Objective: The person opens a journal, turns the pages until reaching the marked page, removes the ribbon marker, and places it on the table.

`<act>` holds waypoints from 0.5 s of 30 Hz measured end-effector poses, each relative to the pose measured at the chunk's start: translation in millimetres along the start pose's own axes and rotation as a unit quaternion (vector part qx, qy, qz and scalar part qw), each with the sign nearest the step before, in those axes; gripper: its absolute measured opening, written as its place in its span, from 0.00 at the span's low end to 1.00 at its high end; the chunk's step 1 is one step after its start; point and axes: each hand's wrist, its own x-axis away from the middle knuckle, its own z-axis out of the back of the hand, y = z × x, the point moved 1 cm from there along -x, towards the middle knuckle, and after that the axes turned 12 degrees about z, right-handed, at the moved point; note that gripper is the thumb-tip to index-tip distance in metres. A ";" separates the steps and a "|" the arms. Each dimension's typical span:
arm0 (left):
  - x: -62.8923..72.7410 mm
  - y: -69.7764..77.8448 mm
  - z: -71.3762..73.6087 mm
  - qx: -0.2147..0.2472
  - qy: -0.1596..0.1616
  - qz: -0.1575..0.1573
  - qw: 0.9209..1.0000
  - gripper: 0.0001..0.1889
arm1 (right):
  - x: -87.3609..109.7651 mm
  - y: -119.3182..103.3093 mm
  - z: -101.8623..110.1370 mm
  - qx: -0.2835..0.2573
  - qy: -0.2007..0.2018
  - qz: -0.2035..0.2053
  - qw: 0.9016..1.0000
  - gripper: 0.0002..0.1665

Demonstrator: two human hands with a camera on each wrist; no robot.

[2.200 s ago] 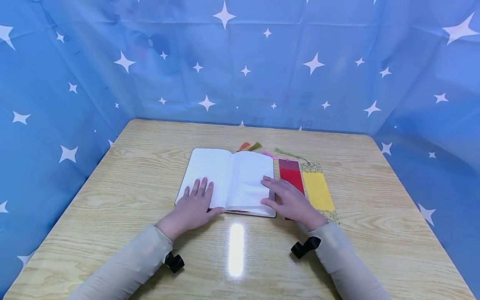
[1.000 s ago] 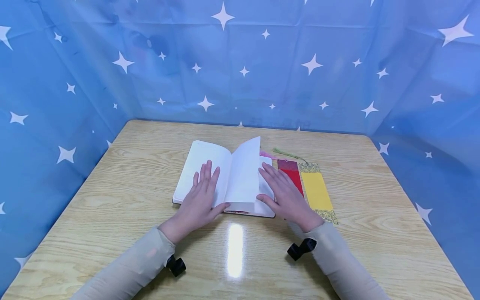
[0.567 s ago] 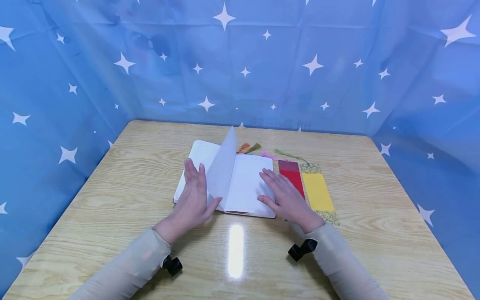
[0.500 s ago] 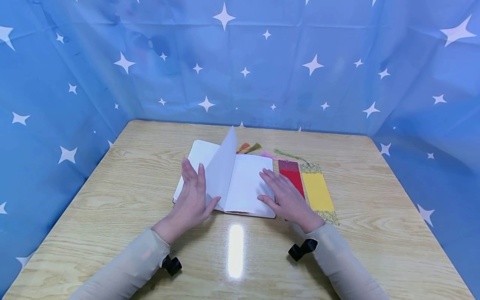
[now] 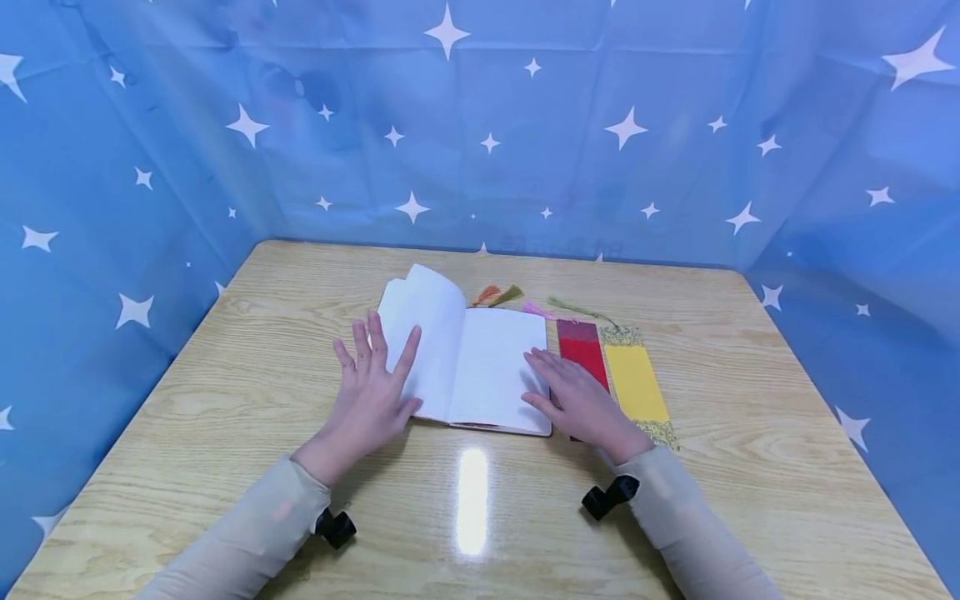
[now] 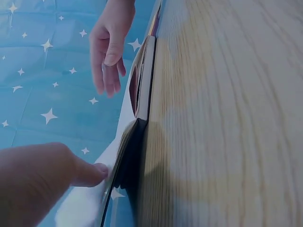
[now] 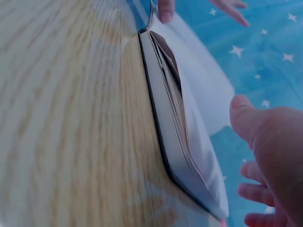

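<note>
A notebook (image 5: 497, 367) with blank white pages lies spread on the wooden table. On its left side, a page (image 5: 427, 333) sits slightly raised, its top corner past the page block. My left hand (image 5: 366, 404) is over the lower left of the notebook with fingers spread, its thumb (image 6: 90, 174) at the page in the left wrist view. My right hand (image 5: 581, 404) hovers at the right page's outer edge, fingers extended and holding nothing. In the right wrist view, the notebook's bottom edge (image 7: 163, 104) shows a gap between the pages.
Right of the notebook lie a red bookmark (image 5: 582, 354), partly covered by my right hand, and a yellow bookmark (image 5: 636, 379) with a green tassel (image 5: 577, 308). Orange (image 5: 486, 295) and olive tassels (image 5: 508, 295) stick out past the notebook's top. A starry blue cloth (image 5: 525, 167) hangs behind.
A page lifted from the right side has swung over the middle and come down onto the left side. My left hand has moved left with its fingers spreading; the right hand has barely moved.
</note>
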 end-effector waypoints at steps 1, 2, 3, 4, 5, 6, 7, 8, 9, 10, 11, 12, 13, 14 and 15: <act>0.4 -0.5 -0.4 -0.001 -0.010 0.000 1.000 0.58 | 0.4 0.7 -0.5 0.001 -0.001 0.000 1.000 0.40; 0.7 -0.8 -0.7 0.003 -0.023 -0.001 1.000 0.57 | 0.8 1.2 -0.8 0.000 -0.002 -0.001 1.000 0.40; 1.0 -1.1 -1.2 0.006 -0.033 -0.003 0.999 0.55 | 1.1 1.6 -1.0 0.001 -0.003 -0.001 1.000 0.39; 1.5 -1.4 -1.9 0.010 -0.047 -0.004 0.999 0.53 | 1.4 2.0 -1.2 0.001 -0.004 -0.002 1.000 0.39; 1.9 -1.6 -2.5 0.017 -0.063 -0.006 0.998 0.51 | 1.8 2.3 -1.2 0.000 -0.006 -0.003 1.000 0.39; 2.4 -1.9 -3.3 0.026 -0.081 -0.006 0.996 0.49 | 2.3 2.6 -1.2 -0.001 -0.008 -0.005 1.000 0.39; 2.8 -2.1 -3.8 0.037 -0.101 -0.004 0.994 0.47 | 2.7 2.9 -1.2 -0.002 -0.010 -0.007 1.000 0.38; 3.1 -2.3 -4.0 0.049 -0.119 -0.002 0.992 0.44 | 3.1 3.1 -1.3 -0.003 -0.011 -0.009 1.000 0.38; 3.4 -2.6 -4.4 0.058 -0.137 0.001 0.989 0.42 | 3.5 3.3 -1.2 -0.003 -0.013 -0.011 1.000 0.38; 3.7 -3.0 -4.8 0.069 -0.157 0.006 0.985 0.40 | 3.7 3.5 -1.3 -0.003 -0.015 -0.013 1.000 0.38; 4.0 -3.3 -5.0 0.079 -0.173 0.010 0.982 0.38 | 4.0 3.6 -1.3 -0.003 -0.016 -0.014 1.000 0.38; 4.3 -3.8 -5.2 0.089 -0.187 0.016 0.978 0.37 | 4.3 3.8 -1.3 -0.002 -0.018 -0.015 1.000 0.37; 4.6 -4.5 -5.6 0.097 -0.198 0.020 0.975 0.36 | 4.5 3.8 -1.3 -0.001 -0.019 -0.016 1.000 0.37; 5.1 -5.4 -6.3 0.103 -0.207 0.024 0.973 0.35 | 4.7 3.8 -1.3 0.000 -0.020 -0.017 1.000 0.37; 5.5 -6.2 -7.1 0.108 -0.216 0.029 0.970 0.34 | 5.0 3.8 -1.2 0.002 -0.022 -0.018 1.000 0.37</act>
